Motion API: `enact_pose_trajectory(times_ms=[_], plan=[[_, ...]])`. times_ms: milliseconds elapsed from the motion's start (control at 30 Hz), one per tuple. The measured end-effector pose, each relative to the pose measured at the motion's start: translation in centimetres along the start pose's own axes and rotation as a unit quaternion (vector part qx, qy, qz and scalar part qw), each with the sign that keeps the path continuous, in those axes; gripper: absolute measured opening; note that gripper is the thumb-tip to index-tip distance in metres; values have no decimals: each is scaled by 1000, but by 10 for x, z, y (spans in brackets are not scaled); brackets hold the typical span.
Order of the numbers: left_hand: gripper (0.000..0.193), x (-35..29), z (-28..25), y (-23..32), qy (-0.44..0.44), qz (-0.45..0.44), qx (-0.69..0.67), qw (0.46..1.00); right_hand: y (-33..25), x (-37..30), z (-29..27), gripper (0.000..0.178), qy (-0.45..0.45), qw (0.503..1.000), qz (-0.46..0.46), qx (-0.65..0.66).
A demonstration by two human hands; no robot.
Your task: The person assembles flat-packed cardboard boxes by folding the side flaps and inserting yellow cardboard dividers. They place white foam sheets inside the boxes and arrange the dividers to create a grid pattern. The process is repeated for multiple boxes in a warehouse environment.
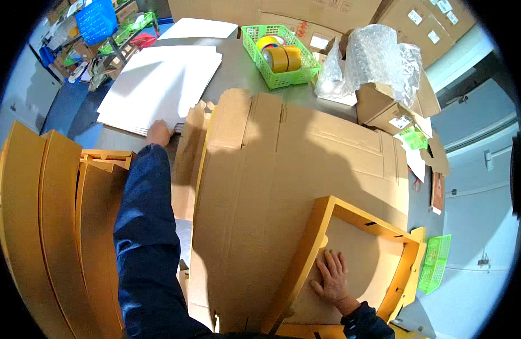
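Observation:
My left hand [160,134] is at the near edge of a stack of white sheets [158,79], its fingers closed on that edge; how many sheets it grips is hidden. Inside a shallow yellow-orange cardboard box [316,234], my right hand [333,279] lies open, fingers spread flat on the brown inner bottom. The box sits tilted to the view on a large flattened brown carton [254,192]. A narrow folded strip of brown cardboard [188,164] stands beside my left forearm.
Several yellow-orange boxes [62,226] stand at the left. A green basket [274,82] with rolls of yellow tape [283,58] is at the back. Bubble wrap [373,53] rises from an open carton [379,107] at the right. Another green basket [435,264] hangs by the right edge.

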State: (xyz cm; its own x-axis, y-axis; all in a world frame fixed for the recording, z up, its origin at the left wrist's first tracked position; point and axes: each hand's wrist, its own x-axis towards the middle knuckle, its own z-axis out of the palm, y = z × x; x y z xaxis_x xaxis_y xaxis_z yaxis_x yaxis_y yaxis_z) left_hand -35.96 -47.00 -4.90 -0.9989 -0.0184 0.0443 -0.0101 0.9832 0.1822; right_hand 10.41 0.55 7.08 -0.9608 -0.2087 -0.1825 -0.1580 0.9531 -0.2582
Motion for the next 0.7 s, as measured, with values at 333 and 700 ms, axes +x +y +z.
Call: enact_pose_trajectory(times_ms=[333, 700], plan=[[14, 2, -103, 36, 320, 131, 119, 931, -5, 3, -13, 56, 0, 1000, -7, 9], [13, -280, -256, 262, 283, 494, -99, 816, -6, -10, -3, 48, 107, 993, -50, 27]])
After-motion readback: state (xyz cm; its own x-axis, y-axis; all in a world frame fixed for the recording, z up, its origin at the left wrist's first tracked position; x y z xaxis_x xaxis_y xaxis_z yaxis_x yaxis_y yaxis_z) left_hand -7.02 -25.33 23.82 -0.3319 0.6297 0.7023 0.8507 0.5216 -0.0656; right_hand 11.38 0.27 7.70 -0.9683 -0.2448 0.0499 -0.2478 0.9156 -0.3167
